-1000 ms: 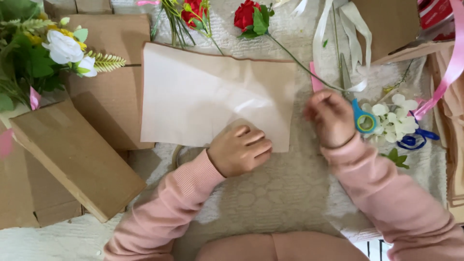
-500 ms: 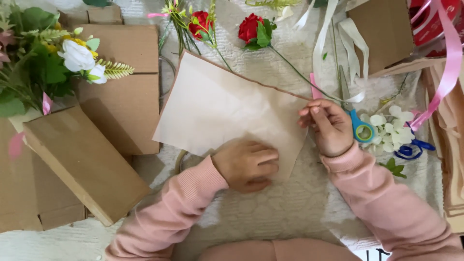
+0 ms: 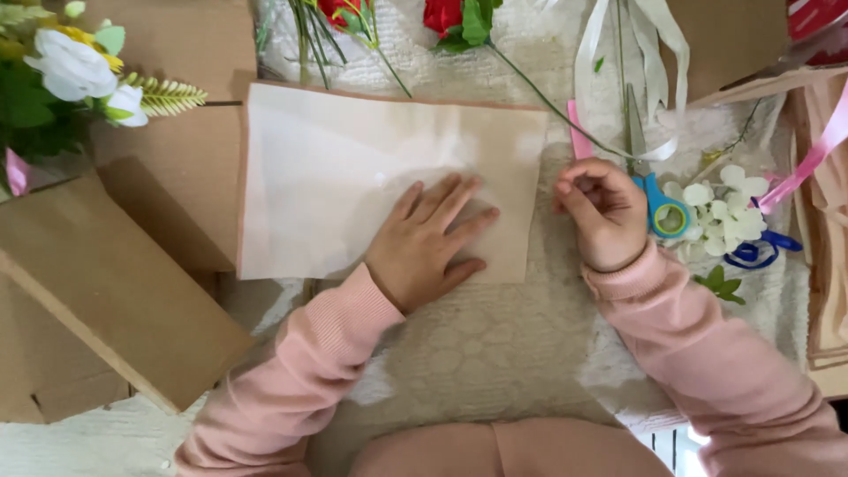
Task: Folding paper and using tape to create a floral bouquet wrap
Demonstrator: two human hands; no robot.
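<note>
A folded sheet of tan paper (image 3: 344, 168) lies flat on a cream textured cloth (image 3: 495, 344). My left hand (image 3: 428, 238) rests palm down on the sheet's lower right part, fingers spread and pointing up and right. My right hand (image 3: 605, 212) hovers just past the sheet's right edge with its fingers curled in; I see nothing in it. Blue-handled scissors (image 3: 658, 208) lie right beside that hand. Both arms wear pink sleeves.
Brown cardboard pieces (image 3: 106, 274) lie at the left under a bunch of white and yellow flowers (image 3: 71, 71). Red roses (image 3: 442, 16) with long stems, white ribbon (image 3: 658, 35), small white blossoms (image 3: 715, 212) and pink ribbon (image 3: 821, 141) crowd the top and right.
The sheet, lifted and tilted half a second ago, now lies flat. My left hand opened from a fist to a flat palm on it. My right hand let go of the edge.
</note>
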